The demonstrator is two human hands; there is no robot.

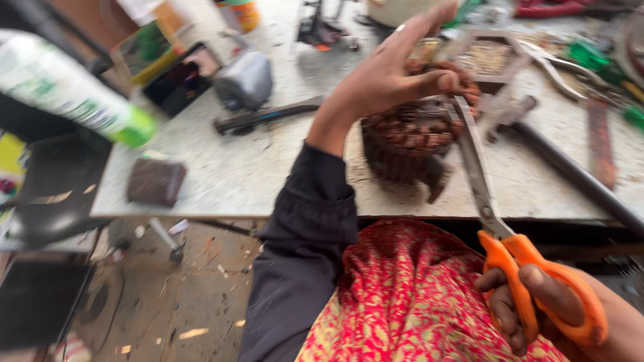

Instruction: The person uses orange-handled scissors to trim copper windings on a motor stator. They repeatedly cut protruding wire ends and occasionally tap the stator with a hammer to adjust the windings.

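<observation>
Motor stator (406, 144) with brown copper windings sits at the near edge of the surface (268, 167), part of its body right on the lip. Left hand (396, 74) is on top of it, fingers (443, 82) spread, thumb pressed down on the winding bundle. Right hand (537, 308) grips orange-handled scissors (490, 208), fingers closed through the loops; blades are nearly together, tips buried in the windings just beside that thumb. Main risk as I see it: thumb sits touching the blade line, so a slip or sudden give in the copper could drive the tip into the hand. Second: hard copper may twist the blades and throw them sideways. Third: the stator is so close to the edge that a downward lever could tip it into the lap, onto the red patterned cloth (416, 302). View is motion-blurred, so exact blade gap is unclear. A metal bar (577, 177) lies near the right edge, a dark tool (268, 115) farther back, both well apart from the cut.
</observation>
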